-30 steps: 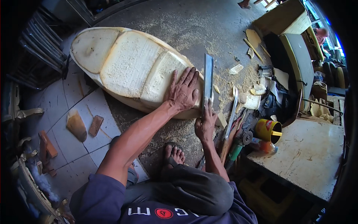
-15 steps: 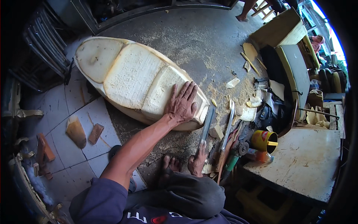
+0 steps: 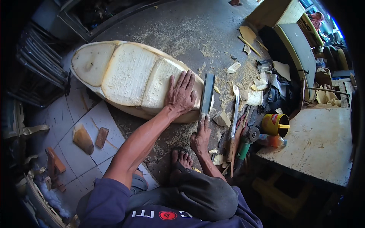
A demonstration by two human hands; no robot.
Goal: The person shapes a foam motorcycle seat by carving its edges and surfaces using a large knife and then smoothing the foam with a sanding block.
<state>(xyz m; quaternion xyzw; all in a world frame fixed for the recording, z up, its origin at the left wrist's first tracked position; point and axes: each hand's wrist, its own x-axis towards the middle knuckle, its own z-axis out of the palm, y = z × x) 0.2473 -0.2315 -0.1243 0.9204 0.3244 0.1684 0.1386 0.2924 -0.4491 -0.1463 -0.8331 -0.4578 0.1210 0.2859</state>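
A long cream foam seat [image 3: 129, 76], boat-shaped and dusted with crumbs, lies on the floor before me. My left hand [image 3: 180, 94] rests flat on its right part, fingers stretched and slightly spread. Against the seat's right end lies a long, flat, dark metal blade [image 3: 207, 93]. My right hand [image 3: 200, 137] is closed round the blade's near end, with its fingertips along the metal. The grip hides whether there is a handle.
Foam scraps [image 3: 222, 119] and crumbs litter the floor to the right. Beside them are a long knife [image 3: 235, 110], a green angle grinder [image 3: 247, 142], a yellow can [image 3: 270, 125] and a bottle [image 3: 273, 140] by a worn board [image 3: 311, 148]. Wooden blocks [image 3: 102, 137] lie on tiles at left.
My right hand has moved the blade forward and left, so it now overlaps the seat's right end. My left hand stays flat on the foam. The view has shifted slightly.
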